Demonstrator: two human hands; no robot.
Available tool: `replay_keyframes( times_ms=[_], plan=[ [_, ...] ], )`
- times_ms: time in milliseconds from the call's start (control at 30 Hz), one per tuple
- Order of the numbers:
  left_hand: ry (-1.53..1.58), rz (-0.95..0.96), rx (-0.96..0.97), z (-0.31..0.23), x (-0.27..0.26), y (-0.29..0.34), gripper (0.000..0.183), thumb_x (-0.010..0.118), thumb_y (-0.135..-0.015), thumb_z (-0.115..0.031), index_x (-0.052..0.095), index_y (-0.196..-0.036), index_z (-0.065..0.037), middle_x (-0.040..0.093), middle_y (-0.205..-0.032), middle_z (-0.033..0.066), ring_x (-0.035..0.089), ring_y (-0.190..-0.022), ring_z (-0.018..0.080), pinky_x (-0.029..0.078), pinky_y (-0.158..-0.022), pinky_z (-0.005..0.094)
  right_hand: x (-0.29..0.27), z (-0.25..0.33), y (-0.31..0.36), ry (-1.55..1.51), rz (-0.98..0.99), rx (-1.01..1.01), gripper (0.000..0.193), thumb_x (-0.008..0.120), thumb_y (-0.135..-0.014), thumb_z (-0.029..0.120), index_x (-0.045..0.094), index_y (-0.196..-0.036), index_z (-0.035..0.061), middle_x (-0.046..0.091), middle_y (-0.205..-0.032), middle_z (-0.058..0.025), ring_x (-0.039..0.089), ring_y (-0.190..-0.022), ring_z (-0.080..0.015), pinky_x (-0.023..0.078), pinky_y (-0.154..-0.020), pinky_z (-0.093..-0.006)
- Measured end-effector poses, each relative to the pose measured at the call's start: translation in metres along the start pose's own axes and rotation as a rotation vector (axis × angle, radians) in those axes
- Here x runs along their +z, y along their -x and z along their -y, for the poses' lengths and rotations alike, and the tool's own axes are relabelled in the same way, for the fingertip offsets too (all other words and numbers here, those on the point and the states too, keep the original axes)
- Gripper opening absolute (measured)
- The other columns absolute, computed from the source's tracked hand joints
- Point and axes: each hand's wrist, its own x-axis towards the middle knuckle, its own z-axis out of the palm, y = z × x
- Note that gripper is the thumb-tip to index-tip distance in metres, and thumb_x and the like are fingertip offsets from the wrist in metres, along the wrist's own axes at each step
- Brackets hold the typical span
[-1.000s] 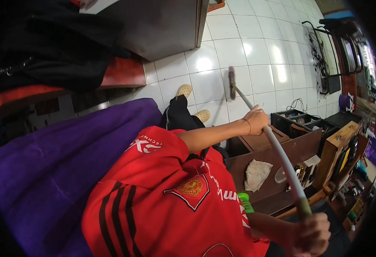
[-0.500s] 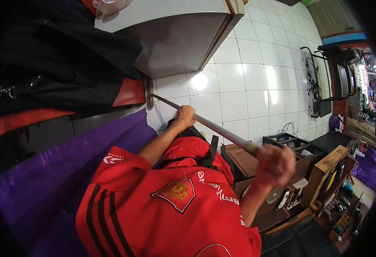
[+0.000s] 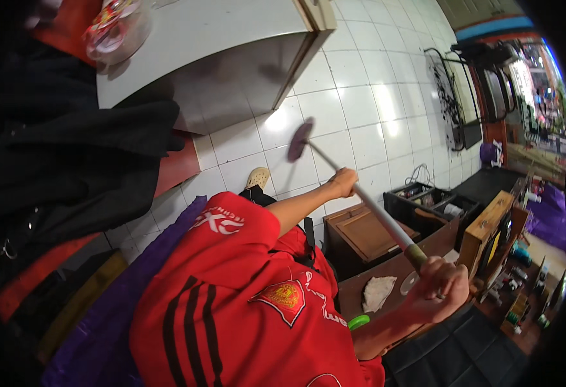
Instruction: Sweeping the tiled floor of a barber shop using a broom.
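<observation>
A long-handled broom (image 3: 389,226) runs slantwise across the view, its grey pole held in both hands. My left hand (image 3: 343,183) is closed round the lower part of the pole. My right hand (image 3: 439,289) wraps the upper end, just beyond a greenish band. The dark reddish broom head (image 3: 300,139), slightly blurred, is over the white tiled floor (image 3: 367,138), to the right of the grey cabinet's lower corner. Its bristles cannot be made out. A cream clog (image 3: 258,177) on my foot shows to the left of the broom head.
A grey-white cabinet (image 3: 225,58) stands at the upper left, beside a black cloth (image 3: 70,142) draped over something red. At right are a black metal-framed chair (image 3: 483,90), a black divided box (image 3: 431,200) and a wooden box (image 3: 486,235). A pale cloth (image 3: 378,293) lies near my right forearm.
The broom head has swung rightward, away from the red base by the cabinet. Both hands have shifted right, still gripping the pole. My view has turned, and the clog now shows.
</observation>
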Motion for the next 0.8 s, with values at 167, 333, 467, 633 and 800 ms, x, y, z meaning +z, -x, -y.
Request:
replay_keyframes(
  times_ms=[167,333,467,633,800],
  plan=[
    [0.179,0.024,0.099,-0.052,0.001,-0.029,0.016,0.072,-0.057,-0.014,0.057,-0.057,-0.007,0.06,-0.066,0.0167,0.06,-0.069,0.0371,0.049,-0.066,0.0459,0.003,0.023,0.008,0.173,0.04,-0.156,0.025,0.059,-0.077,0.01,0.042,-0.059,0.0059,0.042,-0.048,-0.0016,0.041,-0.041,-0.0122,0.035,-0.042,-0.028],
    [0.197,-0.166,0.111,-0.112,-0.046,0.026,0.017,0.073,-0.06,-0.018,0.059,-0.06,-0.009,0.06,-0.067,0.0149,0.061,-0.073,0.036,0.049,-0.064,0.0482,-0.005,0.063,0.004,-0.11,0.236,-0.25,0.023,0.06,-0.079,0.022,0.039,-0.075,0.0126,0.045,-0.053,0.0027,0.039,-0.042,-0.0106,0.036,-0.046,-0.0262],
    [-0.074,0.015,0.02,-0.099,-0.103,0.088,0.021,0.066,-0.075,-0.024,0.054,-0.063,-0.013,0.056,-0.067,0.0114,0.058,-0.072,0.0339,0.045,-0.062,0.0465,-0.002,0.047,0.017,-0.151,0.282,-0.096,0.024,0.061,-0.079,0.025,0.04,-0.078,0.0145,0.046,-0.052,0.0024,0.041,-0.042,-0.0097,0.035,-0.043,-0.0255],
    [-0.165,0.013,-0.333,-0.048,-0.139,0.143,0.021,0.068,-0.073,-0.024,0.061,-0.063,-0.007,0.061,-0.069,0.0172,0.061,-0.072,0.0378,0.049,-0.065,0.0485,0.009,-0.003,0.008,-0.47,0.114,0.123,0.017,0.05,-0.077,0.019,0.036,-0.071,0.0103,0.038,-0.046,-0.0011,0.036,-0.041,-0.0131,0.031,-0.041,-0.029],
    [-0.218,0.228,-0.583,0.042,-0.157,0.163,0.013,0.068,-0.066,-0.016,0.068,-0.073,-0.005,0.066,-0.079,0.021,0.065,-0.081,0.0394,0.053,-0.075,0.0425,0.046,-0.087,0.014,-0.352,-0.134,0.322,0.02,0.051,-0.083,0.018,0.039,-0.071,0.0068,0.035,-0.049,-0.0022,0.037,-0.044,-0.0146,0.039,-0.051,-0.0329]
  ],
)
